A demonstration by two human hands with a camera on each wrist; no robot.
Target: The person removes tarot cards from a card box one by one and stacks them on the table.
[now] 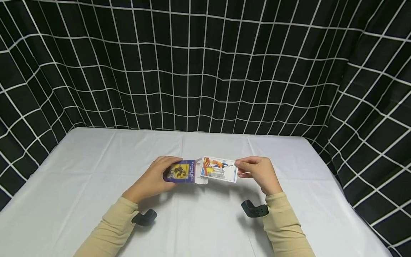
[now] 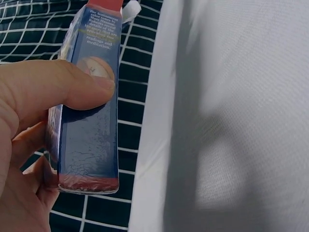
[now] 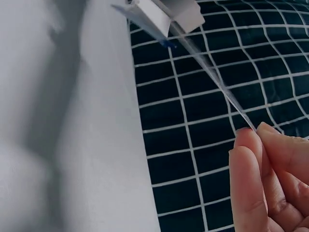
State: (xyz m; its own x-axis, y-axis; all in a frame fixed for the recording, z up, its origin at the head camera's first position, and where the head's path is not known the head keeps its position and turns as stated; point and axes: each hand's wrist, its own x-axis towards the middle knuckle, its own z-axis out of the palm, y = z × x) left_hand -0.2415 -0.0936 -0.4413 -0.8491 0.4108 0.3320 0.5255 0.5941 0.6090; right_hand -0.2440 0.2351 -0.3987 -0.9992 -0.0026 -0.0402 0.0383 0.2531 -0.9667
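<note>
My left hand grips a purple-blue tarot card box above the table, its thumb lying along the box's narrow printed side in the left wrist view. The box's right end stands open, with white flaps sticking out. Between thumb and fingers, my right hand pinches a tarot card by its right end. The card's picture faces up, and its left end is at the box's open flaps. In the right wrist view the card appears edge-on and thin; whether others lie beneath it, I cannot tell.
A white cloth with creases covers the table. Black curtains with a white grid hang behind and at both sides. Dark devices are strapped to the left wrist and right wrist.
</note>
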